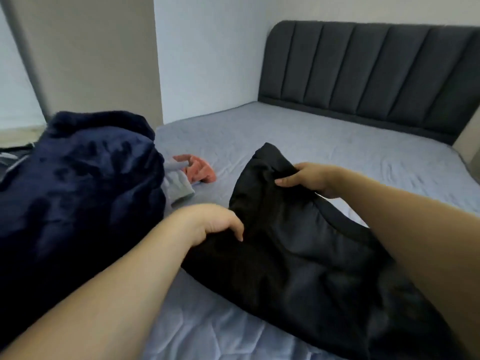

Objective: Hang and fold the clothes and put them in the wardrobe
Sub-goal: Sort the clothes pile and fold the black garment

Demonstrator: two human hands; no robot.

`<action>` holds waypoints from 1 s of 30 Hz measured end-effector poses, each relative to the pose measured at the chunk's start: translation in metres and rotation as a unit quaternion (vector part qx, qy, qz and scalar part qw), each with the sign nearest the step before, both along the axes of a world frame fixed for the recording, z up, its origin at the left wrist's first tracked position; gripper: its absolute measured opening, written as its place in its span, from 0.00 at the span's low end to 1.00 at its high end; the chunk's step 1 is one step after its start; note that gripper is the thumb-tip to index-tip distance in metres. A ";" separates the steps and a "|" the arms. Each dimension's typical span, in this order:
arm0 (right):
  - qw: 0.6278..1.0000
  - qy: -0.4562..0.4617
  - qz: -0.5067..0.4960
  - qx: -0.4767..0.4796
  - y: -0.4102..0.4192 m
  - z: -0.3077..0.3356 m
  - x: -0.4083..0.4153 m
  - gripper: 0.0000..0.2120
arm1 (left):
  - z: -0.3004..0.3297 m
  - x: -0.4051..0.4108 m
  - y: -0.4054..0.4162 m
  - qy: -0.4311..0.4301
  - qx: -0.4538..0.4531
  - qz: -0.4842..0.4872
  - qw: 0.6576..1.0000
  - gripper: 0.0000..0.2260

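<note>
Black, smooth-fabric garment (298, 255) lies spread on the grey-blue bed sheet (298, 131), its long axis running from near right to far centre. The right hand (309, 179) pinches its far end, fingers curled round a fold; the left hand (215, 220) grips its near left edge. Both hands sit on opposite edges, so a fold across looks likely next.

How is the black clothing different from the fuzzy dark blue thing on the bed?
The black garment looks smooth and slightly shiny; the dark blue fleece looks plush. The black garment lies spread fairly flat, while the fleece sits in a tall heap. The left hand and right hand both hold the black garment; neither grips the fleece. Both rest on the bed.
</note>
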State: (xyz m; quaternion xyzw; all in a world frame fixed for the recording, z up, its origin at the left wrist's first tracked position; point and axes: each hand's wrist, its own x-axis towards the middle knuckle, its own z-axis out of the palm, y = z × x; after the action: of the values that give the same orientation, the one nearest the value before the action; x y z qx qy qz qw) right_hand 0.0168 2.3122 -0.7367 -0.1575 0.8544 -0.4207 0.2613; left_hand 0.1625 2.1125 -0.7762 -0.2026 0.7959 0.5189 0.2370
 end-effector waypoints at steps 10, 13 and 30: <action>0.898 0.180 -0.214 -0.340 -0.020 0.272 0.052 0.04 | 0.337 0.025 -0.003 0.405 -0.485 0.027 0.775 0.08; 0.849 0.163 -0.251 -0.434 0.002 0.316 0.088 0.05 | 0.399 0.065 0.037 0.446 -0.548 -0.012 0.707 0.07; 0.764 0.007 -0.522 -0.379 0.340 -0.084 0.337 0.16 | 0.073 0.235 0.387 -0.069 -0.172 -0.415 0.891 0.17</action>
State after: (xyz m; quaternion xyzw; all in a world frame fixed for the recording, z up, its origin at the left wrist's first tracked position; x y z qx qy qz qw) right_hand 0.3537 2.6520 -0.8212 0.2238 0.5775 -0.7805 -0.0851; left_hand 0.3971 2.5000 -0.7035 0.0731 0.8661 0.2134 0.4462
